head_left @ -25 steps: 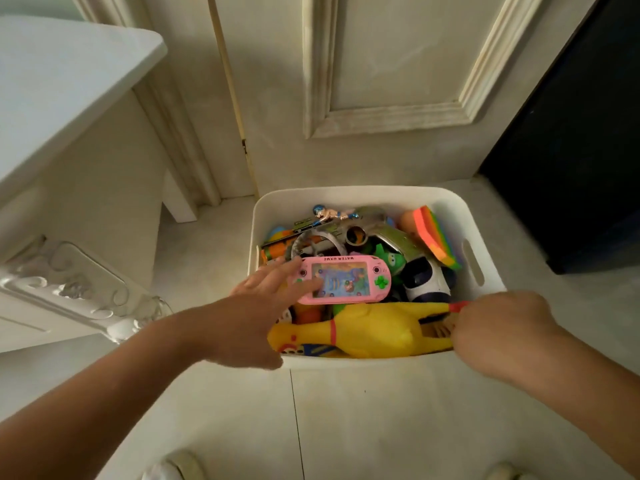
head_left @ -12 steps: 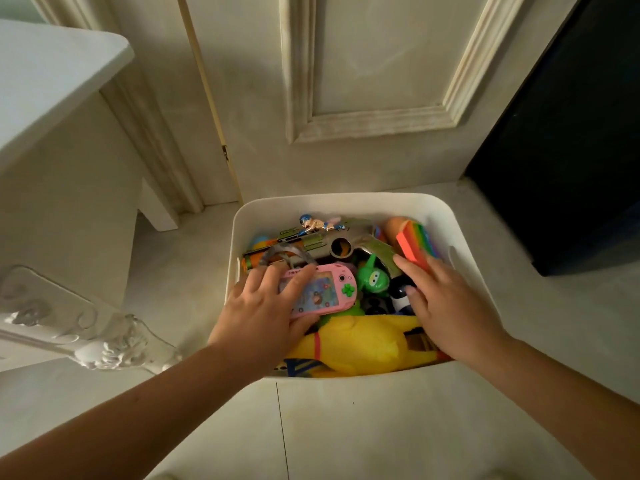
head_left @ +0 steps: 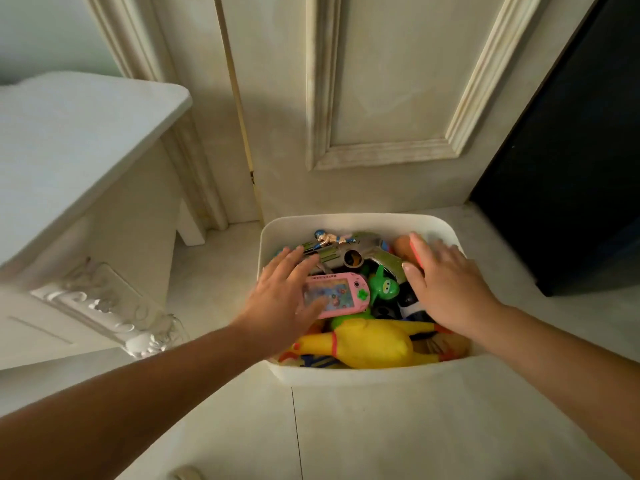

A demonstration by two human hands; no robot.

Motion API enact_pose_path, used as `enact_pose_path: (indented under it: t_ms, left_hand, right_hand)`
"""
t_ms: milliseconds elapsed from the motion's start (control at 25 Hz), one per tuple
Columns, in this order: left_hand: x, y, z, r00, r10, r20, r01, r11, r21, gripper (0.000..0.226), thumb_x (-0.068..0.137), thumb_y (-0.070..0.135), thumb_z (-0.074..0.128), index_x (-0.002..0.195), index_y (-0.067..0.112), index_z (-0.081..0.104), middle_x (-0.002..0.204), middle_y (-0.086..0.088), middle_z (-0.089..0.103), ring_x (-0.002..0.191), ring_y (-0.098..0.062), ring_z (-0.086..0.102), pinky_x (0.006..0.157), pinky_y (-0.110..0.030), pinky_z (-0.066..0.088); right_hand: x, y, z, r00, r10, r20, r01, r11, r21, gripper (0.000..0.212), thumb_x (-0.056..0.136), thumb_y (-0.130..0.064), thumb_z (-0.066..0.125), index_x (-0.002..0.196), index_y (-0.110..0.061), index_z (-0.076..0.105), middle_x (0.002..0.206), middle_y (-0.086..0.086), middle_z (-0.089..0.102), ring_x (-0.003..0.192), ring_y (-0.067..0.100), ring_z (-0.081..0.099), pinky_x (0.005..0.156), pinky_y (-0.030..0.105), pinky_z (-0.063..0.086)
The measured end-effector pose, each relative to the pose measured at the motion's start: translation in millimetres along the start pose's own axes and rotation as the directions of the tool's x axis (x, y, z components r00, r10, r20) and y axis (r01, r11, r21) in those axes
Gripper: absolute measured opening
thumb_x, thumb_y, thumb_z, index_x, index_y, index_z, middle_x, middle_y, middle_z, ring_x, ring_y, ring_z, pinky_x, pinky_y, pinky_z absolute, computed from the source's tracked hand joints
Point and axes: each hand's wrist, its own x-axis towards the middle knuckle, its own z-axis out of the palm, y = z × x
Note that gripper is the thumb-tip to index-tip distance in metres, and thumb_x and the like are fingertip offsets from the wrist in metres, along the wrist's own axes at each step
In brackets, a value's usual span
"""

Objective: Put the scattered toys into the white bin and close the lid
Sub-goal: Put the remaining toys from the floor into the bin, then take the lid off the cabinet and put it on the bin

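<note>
The left hand (head_left: 284, 299) is laid flat with its fingers spread and straight, gripping nothing. Its palm is pressed on the left end of a pink handheld water game (head_left: 343, 294), and its fingertips are laid over the toys beyond, at 12 o'clock. The right hand (head_left: 446, 289) is likewise spread flat and released. It is rested on the toys at the 3 o'clock side of the white bin (head_left: 346, 375), and its fingers partly cover an orange-edged block (head_left: 415, 251).

The bin is a rounded rectangular tub of white plastic, open at the top and filled to the rim. Between the hands a green figure (head_left: 382, 287) is seen, with a black-and-white toy (head_left: 408, 303) just beside it at 4 o'clock. At 12 o'clock a silver toy gun (head_left: 367, 252) is laid across the pile, with a small blue-helmeted figure (head_left: 325, 239) on it. At 6 o'clock, against the near wall, a yellow rubber chicken (head_left: 374, 344) is stretched lengthwise, under both wrists.

The bin is set on a pale tiled floor (head_left: 346, 438). A cream panelled door (head_left: 381, 81) is seen at 12 o'clock, a white cabinet (head_left: 69, 133) with ornate moulding at 9 o'clock, and a dark unit (head_left: 571, 150) at 2 o'clock.
</note>
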Motion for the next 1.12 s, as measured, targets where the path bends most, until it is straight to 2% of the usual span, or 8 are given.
enact_pose_path:
  t_ms: [120, 360, 560, 600, 680, 840, 920, 1120]
  left_hand:
    - [-19.0, 6.9, -37.6, 0.999, 0.034, -0.007, -0.034, 0.998, 0.056, 0.065, 0.095, 0.043, 0.048, 0.152, 0.029, 0.019, 0.159, 0.004, 0.015, 0.146, -0.019, 0.014, 0.117, -0.035, 0.017]
    - [-56.0, 25.5, -123.6, 0.988, -0.099, 0.12, 0.074, 0.977, 0.199, 0.059, 0.094, 0.044, 0.048, 0.148, 0.025, 0.03, 0.153, -0.006, 0.029, 0.141, -0.029, 0.028, 0.114, -0.041, 0.029]
    - [-99.3, 15.2, -162.8, 0.887, -0.409, 0.216, 0.405, 0.912, 0.067, 0.055, 0.096, 0.042, 0.049, 0.14, 0.01, 0.043, 0.143, -0.012, 0.046, 0.128, -0.027, 0.047, 0.102, -0.035, 0.04]
    - [-112.0, 7.7, -165.3, 0.841, -0.484, 0.241, 0.523, 0.841, -0.138, 0.054, 0.095, 0.044, 0.052, 0.135, 0.009, 0.048, 0.135, -0.012, 0.053, 0.118, -0.026, 0.055, 0.094, -0.035, 0.046]
    - [-138.6, -10.7, -171.7, 0.75, -0.591, 0.296, 0.625, 0.488, -0.609, 0.054, 0.089, 0.048, 0.061, 0.126, 0.009, 0.053, 0.116, -0.01, 0.061, 0.094, -0.022, 0.064, 0.08, -0.035, 0.053]
    - [-167.6, -53.8, -191.2, 0.643, -0.704, 0.302, 0.316, -0.116, -0.942, 0.056, 0.078, 0.053, 0.071, 0.109, 0.009, 0.054, 0.106, -0.01, 0.061, 0.088, -0.023, 0.064, 0.081, -0.039, 0.056]
    - [-165.7, -65.0, -198.9, 0.616, -0.743, 0.261, 0.153, -0.212, -0.965, 0.05, 0.081, 0.052, 0.069, 0.098, 0.008, 0.053, 0.101, -0.01, 0.062, 0.087, -0.023, 0.065, 0.076, -0.039, 0.056]
    - [-155.1, -66.8, -200.9, 0.564, -0.815, 0.135, -0.042, -0.192, -0.98, 0.032, 0.093, 0.03, 0.061, 0.106, 0.001, 0.057, 0.088, -0.011, 0.063, 0.073, -0.019, 0.064, 0.061, -0.03, 0.058]
  right_hand:
    - [-10.6, -36.2, -40.8, 0.989, -0.143, 0.033, 0.138, 0.985, 0.107, 0.052, 0.101, -0.04, 0.028, 0.15, -0.023, 0.022, 0.154, 0.01, 0.032, 0.14, 0.03, 0.029, 0.113, 0.043, 0.027]
    - [-42.2, -137.0, -102.5, 0.946, -0.281, 0.162, 0.253, 0.952, 0.175, 0.049, 0.103, -0.037, 0.026, 0.151, -0.027, 0.021, 0.154, 0.01, 0.032, 0.137, 0.03, 0.034, 0.108, 0.041, 0.033]
    - [-54.6, -225.1, -109.8, 0.965, -0.223, 0.138, 0.073, 0.736, 0.673, 0.046, 0.101, -0.035, 0.031, 0.147, -0.031, 0.03, 0.149, 0.005, 0.039, 0.127, 0.026, 0.046, 0.104, 0.037, 0.038]
    - [-58.2, -237.6, -104.2, 0.967, -0.207, 0.151, 0.014, 0.63, 0.777, 0.045, 0.1, -0.035, 0.033, 0.145, -0.033, 0.033, 0.147, 0.004, 0.042, 0.124, 0.025, 0.049, 0.104, 0.039, 0.04]
    - [-65.5, -258.7, -93.4, 0.959, -0.186, 0.215, -0.134, 0.373, 0.918, 0.043, 0.1, -0.031, 0.037, 0.143, -0.034, 0.037, 0.144, 0.003, 0.046, 0.12, 0.024, 0.053, 0.102, 0.041, 0.044]
    - [-70.9, -284.6, -83.3, 0.928, -0.191, 0.319, -0.319, 0.031, 0.947, 0.042, 0.102, -0.026, 0.038, 0.145, -0.024, 0.037, 0.143, 0.01, 0.047, 0.122, 0.032, 0.053, 0.099, 0.044, 0.045]
    - [-69.3, -286.1, -80.1, 0.918, -0.188, 0.348, -0.354, 0.004, 0.935, 0.044, 0.102, -0.026, 0.039, 0.146, -0.021, 0.035, 0.144, 0.013, 0.045, 0.123, 0.035, 0.052, 0.1, 0.046, 0.044]
    - [-69.2, -262.7, -81.0, 0.909, -0.121, 0.399, -0.414, -0.141, 0.899, 0.047, 0.101, -0.023, 0.045, 0.146, -0.013, 0.034, 0.138, 0.018, 0.05, 0.119, 0.039, 0.054, 0.095, 0.049, 0.046]
